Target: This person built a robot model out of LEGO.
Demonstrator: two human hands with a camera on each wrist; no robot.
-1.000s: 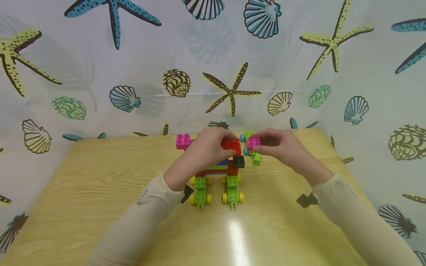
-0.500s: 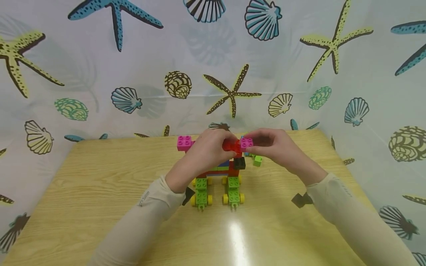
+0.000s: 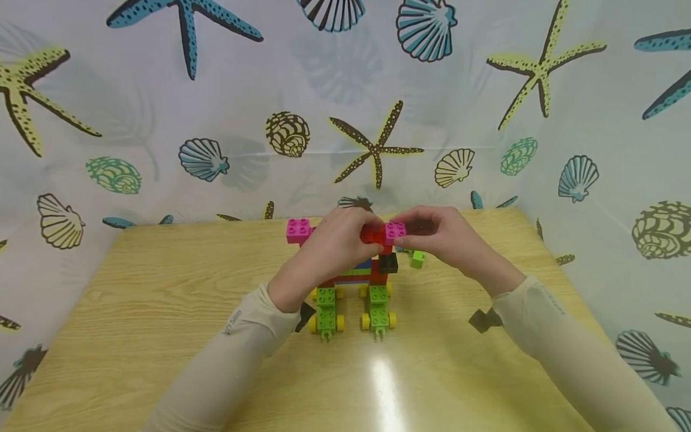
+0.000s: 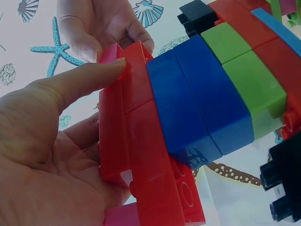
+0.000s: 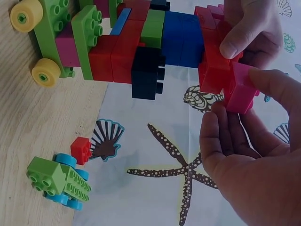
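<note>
A toy-brick model stands mid-table on green wheeled bases (image 3: 326,312) with yellow wheels. Its middle stacks red, light green and blue bricks (image 5: 181,40), with black bricks (image 3: 388,263) sticking out at the sides. My left hand (image 3: 340,246) grips the red bricks (image 4: 146,113) along the top, thumb on the near side. Between thumb and fingers my right hand (image 3: 450,237) pinches a pink brick (image 5: 241,89), right at the right end of that red row. Another pink brick (image 3: 298,230) sits at the row's left end. The left hand hides part of the top in the head view.
Behind the model, partly covered by the right hand, lie a green brick (image 3: 417,259) and a small green wheeled piece (image 5: 70,181) with blue wheels. A loose red brick (image 5: 81,150) is beside them. Shell-print cloth (image 3: 243,180) rises behind the wooden table (image 3: 162,336).
My right hand has moved left with the pink brick, from apart from the model to the right end of the red row. The left hand keeps its grip in place.
</note>
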